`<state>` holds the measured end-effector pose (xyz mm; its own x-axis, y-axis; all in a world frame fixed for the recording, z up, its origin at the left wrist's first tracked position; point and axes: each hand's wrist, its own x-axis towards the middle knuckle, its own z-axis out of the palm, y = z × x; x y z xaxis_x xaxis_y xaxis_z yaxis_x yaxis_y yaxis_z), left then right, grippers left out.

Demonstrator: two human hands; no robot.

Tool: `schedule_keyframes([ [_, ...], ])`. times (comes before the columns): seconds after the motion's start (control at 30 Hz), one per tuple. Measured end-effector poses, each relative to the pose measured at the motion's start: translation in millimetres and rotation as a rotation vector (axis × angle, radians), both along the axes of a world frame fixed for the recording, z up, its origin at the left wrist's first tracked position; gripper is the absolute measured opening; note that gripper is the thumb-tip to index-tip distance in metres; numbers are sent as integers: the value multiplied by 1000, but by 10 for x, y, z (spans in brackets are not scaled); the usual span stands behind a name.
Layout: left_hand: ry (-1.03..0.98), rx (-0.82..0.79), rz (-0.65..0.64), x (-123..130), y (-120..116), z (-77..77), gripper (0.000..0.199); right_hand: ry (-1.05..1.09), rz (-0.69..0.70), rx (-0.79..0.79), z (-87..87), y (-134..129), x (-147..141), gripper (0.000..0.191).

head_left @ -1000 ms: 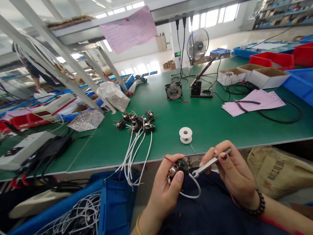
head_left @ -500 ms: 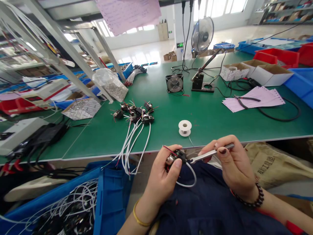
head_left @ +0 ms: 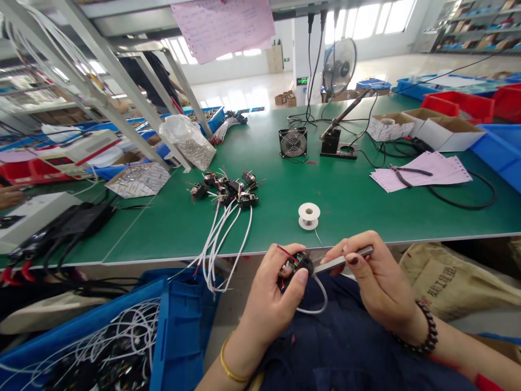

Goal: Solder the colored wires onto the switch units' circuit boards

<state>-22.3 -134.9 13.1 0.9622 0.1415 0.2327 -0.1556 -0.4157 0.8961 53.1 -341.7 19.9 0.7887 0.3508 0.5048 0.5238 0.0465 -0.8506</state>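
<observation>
My left hand (head_left: 273, 290) is closed around a small black electrical assembly (head_left: 300, 262) with a metal cylinder, a bit of green board and thin red wires. From the assembly's right side a white cable (head_left: 324, 296) loops down over my lap. Between thumb and fingers, my right hand (head_left: 380, 277) grips a flat silver open-end wrench (head_left: 340, 262). Its far end meets the assembly where the cable comes out, and the jaw is hidden there. A white spool of solder wire (head_left: 309, 216) stands on the green bench just beyond my hands.
Similar assemblies (head_left: 234, 190) with white cables are heaped left of centre, cables hanging over the edge. Further back are a square fan (head_left: 293, 143) and a soldering iron stand (head_left: 337, 146). Pliers (head_left: 411, 172) lie on pink papers. A blue bin (head_left: 183, 326) stands at lower left.
The wrench has moved left and down against the assembly, its forked jaw now out of sight. My right hand has shifted left with it. A person now shows behind the rack at left.
</observation>
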Motion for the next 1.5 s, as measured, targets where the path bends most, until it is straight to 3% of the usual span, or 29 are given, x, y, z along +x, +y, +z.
schedule_keyframes([
  [0.23,-4,19,-8,-7,13,-76,42,202,90,123,38,54,67,28],
  [0.67,-12,29,-52,-17,11,-33,40,391,177,236,40,42,111,35],
  [0.87,-33,2,-54,-5,10,-66,38,305,106,219,27,34,66,32],
  [1.17,-56,-13,-53,-11,20,-98,38,281,113,221,38,48,21,31],
  [1.5,-47,-18,-68,2,38,-13,37,398,162,259,32,61,89,37],
])
